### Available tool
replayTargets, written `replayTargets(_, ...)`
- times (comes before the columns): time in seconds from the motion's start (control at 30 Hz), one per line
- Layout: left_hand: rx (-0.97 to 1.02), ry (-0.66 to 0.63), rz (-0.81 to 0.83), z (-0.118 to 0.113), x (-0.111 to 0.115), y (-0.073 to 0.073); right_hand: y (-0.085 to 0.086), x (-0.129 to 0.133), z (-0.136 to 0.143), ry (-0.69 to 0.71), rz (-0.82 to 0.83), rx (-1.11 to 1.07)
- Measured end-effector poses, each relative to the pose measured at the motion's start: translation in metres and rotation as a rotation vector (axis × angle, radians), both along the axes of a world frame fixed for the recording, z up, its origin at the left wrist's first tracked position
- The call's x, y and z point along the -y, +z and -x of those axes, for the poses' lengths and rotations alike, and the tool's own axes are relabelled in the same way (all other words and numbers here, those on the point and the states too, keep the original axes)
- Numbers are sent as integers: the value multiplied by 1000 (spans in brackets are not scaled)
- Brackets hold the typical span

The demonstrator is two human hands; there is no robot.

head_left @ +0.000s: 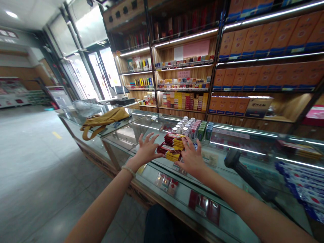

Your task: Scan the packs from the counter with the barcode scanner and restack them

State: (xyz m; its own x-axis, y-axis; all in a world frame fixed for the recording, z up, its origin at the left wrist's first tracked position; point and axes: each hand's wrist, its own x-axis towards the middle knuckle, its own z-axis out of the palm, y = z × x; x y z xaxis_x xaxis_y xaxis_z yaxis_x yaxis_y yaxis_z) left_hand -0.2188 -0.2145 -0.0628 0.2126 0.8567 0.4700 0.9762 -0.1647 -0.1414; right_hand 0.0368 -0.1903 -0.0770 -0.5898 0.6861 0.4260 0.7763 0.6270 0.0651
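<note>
Stacks of small red packets (165,147) and yellow packets (173,155) lie on the glass counter (157,168). On their left side is my left hand (148,149), its fingers spread and its thumb close to the red packets. My right hand (191,155) is at their right side, fingers apart, with fingertips at the edge of the yellow packets. Neither hand is closed around a packet. Just behind the stacks stand rows of white-capped bottles (185,130), pink cans (194,130) and green cans (201,131).
A mustard-coloured bag (107,118) lies on the counter at the left. A dark handheld scanner (249,177) is right of my right hand. Blue-and-white packets (303,189) lie at the far right. Behind the counter are shelves (183,90) of boxes.
</note>
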Motion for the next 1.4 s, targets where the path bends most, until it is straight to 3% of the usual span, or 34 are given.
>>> replayTargets(0.37,-14,58,-18,0,3,1,1,-1,-10,13,-18,-7)
replayTargets(0.53,-20,51,-68,-3,4,5,5,-1,-18,-16,-69,-46)
replayTargets(0.8,-28,32,-86,-13,-6,6,12,-4,-30,-49,-22,-34)
replayTargets(1.07,-25,12,-86,-45,-17,20,16,-14,-57,-83,-11,-65)
replayTargets(1.4,38,-62,-112,-109,-50,29,29,-30,-110,-226,-29,-94)
